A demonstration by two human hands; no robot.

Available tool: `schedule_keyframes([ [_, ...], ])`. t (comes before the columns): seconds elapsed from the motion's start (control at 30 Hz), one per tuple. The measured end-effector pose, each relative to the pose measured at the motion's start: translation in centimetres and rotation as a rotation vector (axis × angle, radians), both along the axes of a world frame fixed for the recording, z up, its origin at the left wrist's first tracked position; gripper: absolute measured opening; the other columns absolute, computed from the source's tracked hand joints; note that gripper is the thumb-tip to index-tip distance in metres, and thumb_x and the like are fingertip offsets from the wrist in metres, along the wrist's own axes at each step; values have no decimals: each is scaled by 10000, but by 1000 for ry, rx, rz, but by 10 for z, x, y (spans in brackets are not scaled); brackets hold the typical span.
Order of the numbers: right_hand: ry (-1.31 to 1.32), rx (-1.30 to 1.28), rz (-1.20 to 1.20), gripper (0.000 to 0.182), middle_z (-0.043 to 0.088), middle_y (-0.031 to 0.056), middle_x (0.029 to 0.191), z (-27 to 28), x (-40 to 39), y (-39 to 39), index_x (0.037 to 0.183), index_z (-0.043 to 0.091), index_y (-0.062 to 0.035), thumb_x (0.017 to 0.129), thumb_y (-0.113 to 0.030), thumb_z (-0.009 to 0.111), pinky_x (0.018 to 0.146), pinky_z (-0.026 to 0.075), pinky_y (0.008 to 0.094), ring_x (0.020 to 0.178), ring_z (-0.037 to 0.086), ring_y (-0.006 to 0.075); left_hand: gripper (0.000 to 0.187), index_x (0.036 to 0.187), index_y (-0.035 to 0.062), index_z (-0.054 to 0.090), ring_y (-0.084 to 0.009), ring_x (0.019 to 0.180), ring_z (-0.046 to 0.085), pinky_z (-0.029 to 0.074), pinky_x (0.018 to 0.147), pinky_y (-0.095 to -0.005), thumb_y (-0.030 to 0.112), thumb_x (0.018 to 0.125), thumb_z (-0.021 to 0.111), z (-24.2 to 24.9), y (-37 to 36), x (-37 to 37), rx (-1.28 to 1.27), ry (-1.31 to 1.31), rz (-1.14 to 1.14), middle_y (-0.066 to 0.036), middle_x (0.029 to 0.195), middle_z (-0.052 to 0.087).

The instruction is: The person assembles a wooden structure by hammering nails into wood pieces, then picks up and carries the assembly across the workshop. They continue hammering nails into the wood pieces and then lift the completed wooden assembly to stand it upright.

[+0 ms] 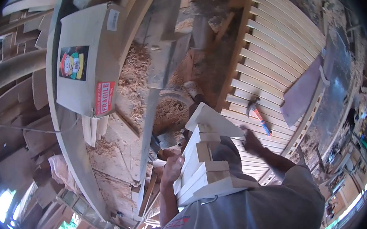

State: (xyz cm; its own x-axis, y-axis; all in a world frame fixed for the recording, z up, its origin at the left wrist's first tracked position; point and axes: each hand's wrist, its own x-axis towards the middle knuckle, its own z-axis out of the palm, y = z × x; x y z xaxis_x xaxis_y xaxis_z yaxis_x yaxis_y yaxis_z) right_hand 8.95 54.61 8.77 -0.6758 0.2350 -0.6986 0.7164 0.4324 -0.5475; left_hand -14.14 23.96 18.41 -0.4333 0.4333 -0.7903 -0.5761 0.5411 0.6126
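The person's left hand (173, 168) is curled closed at the near left edge of the notched wooden piece (191, 162), thumb uppermost, and seems to have hold of that edge. The right hand (252, 142) is at the far end of the pale board (215, 120) lying across the top; it is blurred, so I can't tell how far its fingers have closed or whether they grasp the board. The notched piece leans against the front of the grey shirt (249, 212), above the dark trouser leg (228, 153), and hides much of the lap.

Just left of the left hand stands the long edge of a table (115, 165), strewn with wood shavings (137, 73). Farther left sits a cardboard box (110, 55) with a red FRAGILE label (104, 98). Past the right hand, a claw hammer (259, 117) with an orange and blue handle lies on a slatted wooden panel (259, 73), near a flat purplish sheet (301, 94).

The left forearm rises almost straight from below; the right one reaches in slantwise from the shoulder.
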Motion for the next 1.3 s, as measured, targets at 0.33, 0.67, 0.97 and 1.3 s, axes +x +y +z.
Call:
schedule_keyframes([
  [0.33,-240,562,709,294,642,127,940,-320,159,132,1012,628,-56,910,-307,514,778,509,419,848,632,315,672,864,-69,658,-116,682,482,422,609,-356,592,911,546,21,-10,0,-210,-19,-44,-57,641,550],
  [0.67,-145,190,723,326,665,240,872,-189,-1,119,905,631,44,803,-255,549,709,535,474,790,671,377,737,925,-59,709,-196,792,630,499,734,-390,662,875,566,63,-34,57,-205,-17,284,-146,766,676],
  [0.97,23,166,968,276,653,230,752,-109,-163,64,799,617,30,806,-245,590,673,499,458,734,670,364,763,943,-55,706,-255,773,649,496,736,-407,679,895,504,100,-97,143,-113,235,642,-195,825,695],
  [1.3,216,282,1192,262,649,227,752,58,-266,-131,815,616,28,816,-233,595,664,492,452,725,664,366,792,1037,-18,716,-335,907,679,504,844,-417,725,861,508,117,-222,245,5,348,943,-218,916,709],
])
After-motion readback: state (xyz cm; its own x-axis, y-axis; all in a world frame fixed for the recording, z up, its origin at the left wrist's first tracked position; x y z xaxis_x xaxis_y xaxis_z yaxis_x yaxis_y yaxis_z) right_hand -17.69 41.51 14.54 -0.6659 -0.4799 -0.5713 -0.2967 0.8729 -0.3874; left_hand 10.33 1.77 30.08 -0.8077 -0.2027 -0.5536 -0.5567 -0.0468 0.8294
